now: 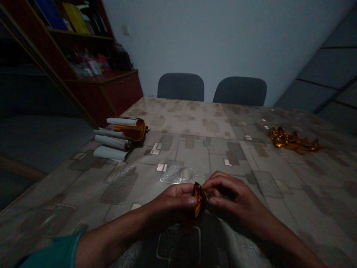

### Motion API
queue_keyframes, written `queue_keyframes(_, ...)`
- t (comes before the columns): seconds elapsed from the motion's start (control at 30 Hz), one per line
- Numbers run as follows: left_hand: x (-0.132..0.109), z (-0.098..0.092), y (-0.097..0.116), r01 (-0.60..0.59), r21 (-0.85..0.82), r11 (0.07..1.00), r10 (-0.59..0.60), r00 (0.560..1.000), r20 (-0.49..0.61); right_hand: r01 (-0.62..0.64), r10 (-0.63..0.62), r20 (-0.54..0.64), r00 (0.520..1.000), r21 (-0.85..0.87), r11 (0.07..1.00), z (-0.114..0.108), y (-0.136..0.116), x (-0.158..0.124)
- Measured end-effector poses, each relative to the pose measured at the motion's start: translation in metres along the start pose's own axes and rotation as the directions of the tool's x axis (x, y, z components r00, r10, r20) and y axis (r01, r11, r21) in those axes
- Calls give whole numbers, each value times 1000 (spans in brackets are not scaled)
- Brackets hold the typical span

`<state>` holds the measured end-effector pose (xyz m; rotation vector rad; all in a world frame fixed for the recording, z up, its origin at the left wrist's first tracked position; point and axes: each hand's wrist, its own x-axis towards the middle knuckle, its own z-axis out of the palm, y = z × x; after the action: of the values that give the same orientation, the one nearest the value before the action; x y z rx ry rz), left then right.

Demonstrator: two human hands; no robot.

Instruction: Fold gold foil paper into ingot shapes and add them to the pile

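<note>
Your left hand (170, 204) and right hand (232, 197) meet at lower center, clamping a folded gold foil piece (200, 200) between them. Your left fingers (185, 195) press its side; your right fingers (220, 180) curl together over its top edge. Crumpled gold foil (292, 140) lies at right on the counter (200, 123).

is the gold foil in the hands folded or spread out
Folded: the gold foil forms a narrow, creased packet, held between the left hand and right hand.
</note>
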<state>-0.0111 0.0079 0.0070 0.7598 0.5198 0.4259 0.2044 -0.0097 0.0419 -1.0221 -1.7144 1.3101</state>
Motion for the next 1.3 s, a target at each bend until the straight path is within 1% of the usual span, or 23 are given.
queue_keyframes(0.07,0,0,0,7,0,1000,-7,1000,0,27,-27,6,1000,-53,998,0,1,1)
queue_keyframes(0.17,0,0,-1,18,1,1000,-18,1000,11,22,-22,-2,1000,-51,998,0,4,1)
queue_keyframes(0.27,0,1,-1,42,-3,999,-42,998,37,40,-38,52,998,-50,998,1,5,0)
queue_keyframes(0.33,-1,1,0,78,-4,997,-78,995,60,42,-39,93,995,-27,999,2,5,0)
queue_keyframes(0.43,-3,3,2,151,-10,988,-150,986,75,30,-30,111,993,8,1000,2,4,0)
queue_keyframes(0.5,-5,5,4,189,-22,982,-187,980,66,31,-31,109,993,2,1000,2,4,0)
queue_keyframes(0.57,-7,7,6,202,-31,979,-201,979,48,41,-39,104,994,-22,999,1,3,0)
queue_keyframes(0.73,-9,12,11,178,-33,983,-178,984,10,80,-73,109,991,-66,995,-2,1,0)
queue_keyframes(0.87,-9,13,13,190,-27,981,-190,982,1,102,-90,125,988,-99,990,0,1,-2)
queue_keyframes(1.0,-9,13,13,190,-23,981,-190,982,-8,169,-151,128,980,-135,976,5,5,-3)
queue_keyframes(1.17,-8,10,9,163,-27,986,-164,986,-22,152,-141,104,984,-103,983,6,6,-2)
queue_keyframes(1.3,-6,7,5,165,-45,985,-167,985,-38,178,-166,89,982,-157,971,5,1,0)
